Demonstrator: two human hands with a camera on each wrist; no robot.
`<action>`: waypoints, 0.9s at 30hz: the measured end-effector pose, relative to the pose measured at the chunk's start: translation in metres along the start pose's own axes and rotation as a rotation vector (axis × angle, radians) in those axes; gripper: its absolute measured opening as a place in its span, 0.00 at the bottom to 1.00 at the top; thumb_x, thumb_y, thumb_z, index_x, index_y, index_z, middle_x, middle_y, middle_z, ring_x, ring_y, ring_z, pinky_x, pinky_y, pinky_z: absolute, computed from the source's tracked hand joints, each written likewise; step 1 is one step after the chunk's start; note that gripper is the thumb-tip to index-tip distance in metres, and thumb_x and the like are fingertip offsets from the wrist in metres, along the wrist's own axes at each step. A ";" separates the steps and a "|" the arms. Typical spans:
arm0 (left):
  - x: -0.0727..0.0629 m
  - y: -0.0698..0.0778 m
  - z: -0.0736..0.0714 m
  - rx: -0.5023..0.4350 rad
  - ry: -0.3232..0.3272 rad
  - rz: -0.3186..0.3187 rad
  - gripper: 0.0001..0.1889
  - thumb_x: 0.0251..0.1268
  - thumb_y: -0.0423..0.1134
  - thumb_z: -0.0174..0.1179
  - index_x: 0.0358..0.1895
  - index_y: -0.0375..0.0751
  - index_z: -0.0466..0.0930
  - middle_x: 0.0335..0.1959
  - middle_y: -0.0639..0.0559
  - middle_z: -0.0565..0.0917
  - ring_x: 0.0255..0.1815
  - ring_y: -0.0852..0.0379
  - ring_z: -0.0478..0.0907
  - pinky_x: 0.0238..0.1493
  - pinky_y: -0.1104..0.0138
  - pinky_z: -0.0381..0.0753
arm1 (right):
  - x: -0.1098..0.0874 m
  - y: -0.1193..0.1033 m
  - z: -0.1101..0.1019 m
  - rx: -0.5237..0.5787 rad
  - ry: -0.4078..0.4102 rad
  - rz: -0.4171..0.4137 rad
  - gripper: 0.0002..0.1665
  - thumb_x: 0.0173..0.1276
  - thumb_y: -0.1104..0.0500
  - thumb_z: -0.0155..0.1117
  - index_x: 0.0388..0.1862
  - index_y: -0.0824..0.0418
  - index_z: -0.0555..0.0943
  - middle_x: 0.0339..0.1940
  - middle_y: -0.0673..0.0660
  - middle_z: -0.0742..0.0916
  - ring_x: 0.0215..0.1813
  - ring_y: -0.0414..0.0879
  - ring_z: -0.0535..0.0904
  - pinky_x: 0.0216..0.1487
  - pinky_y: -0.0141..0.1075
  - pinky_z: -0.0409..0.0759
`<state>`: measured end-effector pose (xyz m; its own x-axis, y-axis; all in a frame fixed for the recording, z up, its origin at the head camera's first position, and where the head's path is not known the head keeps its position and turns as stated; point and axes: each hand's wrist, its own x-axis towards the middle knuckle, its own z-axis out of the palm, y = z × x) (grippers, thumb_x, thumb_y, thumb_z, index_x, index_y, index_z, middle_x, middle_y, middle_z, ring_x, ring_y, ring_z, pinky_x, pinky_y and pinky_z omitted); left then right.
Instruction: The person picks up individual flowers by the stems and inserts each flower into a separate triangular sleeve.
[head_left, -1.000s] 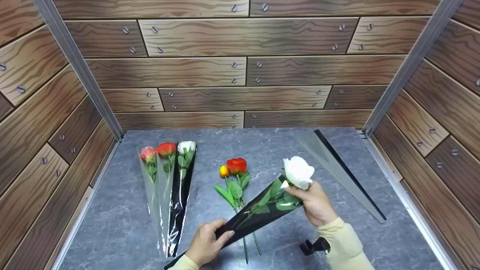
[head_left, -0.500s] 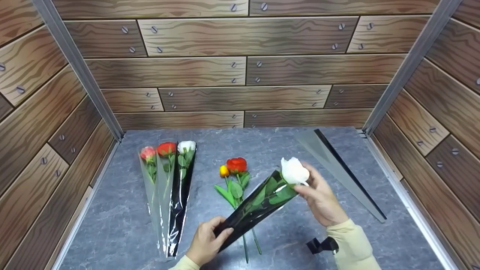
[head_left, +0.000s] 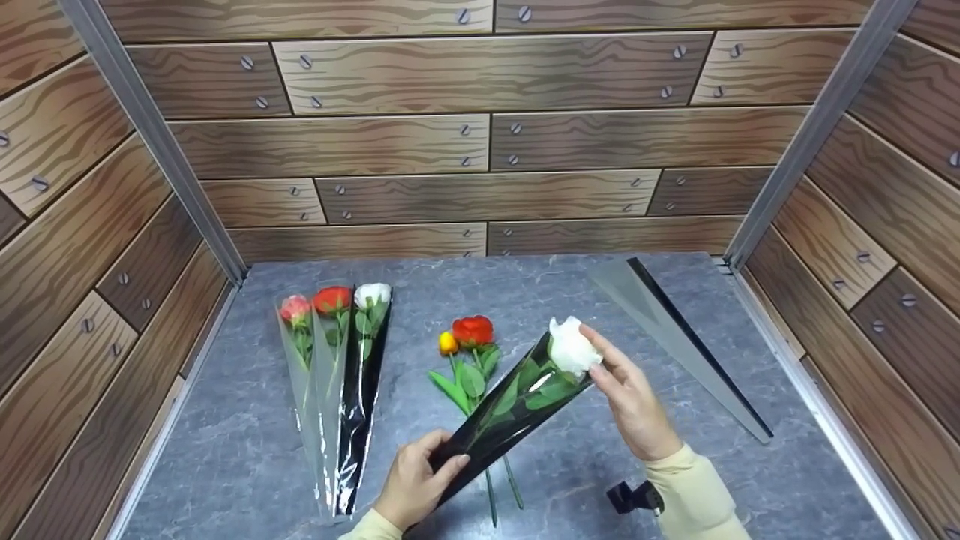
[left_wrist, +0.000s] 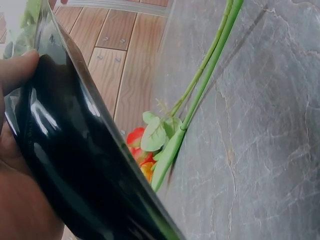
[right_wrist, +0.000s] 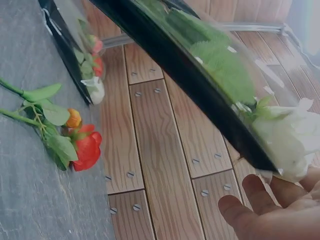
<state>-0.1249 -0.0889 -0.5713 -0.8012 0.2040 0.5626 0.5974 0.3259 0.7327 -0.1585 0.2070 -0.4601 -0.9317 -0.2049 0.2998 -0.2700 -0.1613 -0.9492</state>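
My left hand (head_left: 414, 480) grips the lower part of a black-and-clear flower sleeve (head_left: 491, 450), thumb across its front. Inside it is a white rose (head_left: 574, 346), its green leaves showing through the clear film and its bloom at the sleeve's mouth. The sleeve slants up to the right, held over the table. At the bloom's right side, the fingertips of my right hand (head_left: 637, 409) touch the petals, fingers fairly straight. The left wrist view shows the thumb (left_wrist: 20, 70) pressed on the film. In the right wrist view the fingers (right_wrist: 255, 197) lie spread beneath the bloom (right_wrist: 287, 140).
A red flower (head_left: 472, 330) and a yellow tulip (head_left: 448, 343) lie bare at the table's middle. Three wrapped flowers, pink (head_left: 295, 308), red (head_left: 332, 299) and white (head_left: 373, 295), lie at left. A flat sleeve (head_left: 682, 349) lies at right. Wood-patterned walls (head_left: 420, 142) surround the table.
The right hand has shifted from the sleeve's mouth to the right side of the bloom. The rose sits slightly further left and the sleeve tilts more steeply. The left hand keeps its grip.
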 end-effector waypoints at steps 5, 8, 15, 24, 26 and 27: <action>0.001 0.001 0.000 0.002 0.003 -0.004 0.07 0.57 0.37 0.69 0.36 0.47 0.80 0.29 0.58 0.85 0.28 0.65 0.79 0.31 0.74 0.76 | -0.001 0.002 0.004 -0.016 -0.013 0.023 0.27 0.75 0.66 0.45 0.71 0.73 0.60 0.74 0.65 0.60 0.73 0.46 0.59 0.68 0.32 0.60; 0.002 0.001 0.000 0.008 -0.001 -0.001 0.07 0.57 0.37 0.69 0.37 0.47 0.80 0.30 0.57 0.85 0.29 0.64 0.80 0.33 0.74 0.76 | -0.002 0.004 0.007 -0.050 -0.023 0.030 0.25 0.74 0.67 0.46 0.68 0.73 0.64 0.75 0.65 0.60 0.74 0.52 0.56 0.68 0.34 0.60; 0.005 0.002 0.000 0.006 -0.004 0.008 0.09 0.55 0.36 0.69 0.37 0.46 0.79 0.30 0.55 0.86 0.30 0.64 0.80 0.32 0.73 0.76 | -0.003 0.004 0.013 -0.131 -0.035 0.055 0.24 0.71 0.68 0.53 0.66 0.68 0.70 0.75 0.61 0.60 0.73 0.56 0.57 0.65 0.37 0.65; 0.008 0.006 0.002 -0.037 0.010 -0.025 0.13 0.52 0.36 0.71 0.40 0.46 0.79 0.31 0.55 0.86 0.32 0.62 0.82 0.36 0.68 0.79 | -0.002 0.005 0.014 -0.049 0.064 0.078 0.32 0.68 0.69 0.56 0.70 0.69 0.62 0.73 0.63 0.63 0.69 0.55 0.61 0.62 0.39 0.69; 0.009 0.006 0.003 -0.043 0.021 -0.034 0.14 0.52 0.37 0.72 0.41 0.46 0.79 0.31 0.57 0.85 0.32 0.62 0.81 0.36 0.68 0.79 | -0.002 0.009 0.015 0.039 0.131 0.110 0.39 0.66 0.69 0.59 0.74 0.64 0.55 0.71 0.62 0.64 0.65 0.55 0.65 0.61 0.40 0.71; 0.009 0.007 0.004 -0.044 0.028 -0.038 0.15 0.51 0.38 0.73 0.42 0.46 0.79 0.31 0.58 0.85 0.32 0.63 0.81 0.36 0.68 0.79 | -0.003 0.012 0.016 0.105 0.155 0.133 0.43 0.66 0.69 0.60 0.75 0.61 0.52 0.70 0.63 0.65 0.63 0.55 0.67 0.61 0.41 0.71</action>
<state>-0.1286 -0.0816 -0.5625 -0.8223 0.1662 0.5443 0.5682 0.2921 0.7693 -0.1552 0.1902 -0.4708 -0.9858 -0.0815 0.1468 -0.1230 -0.2442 -0.9619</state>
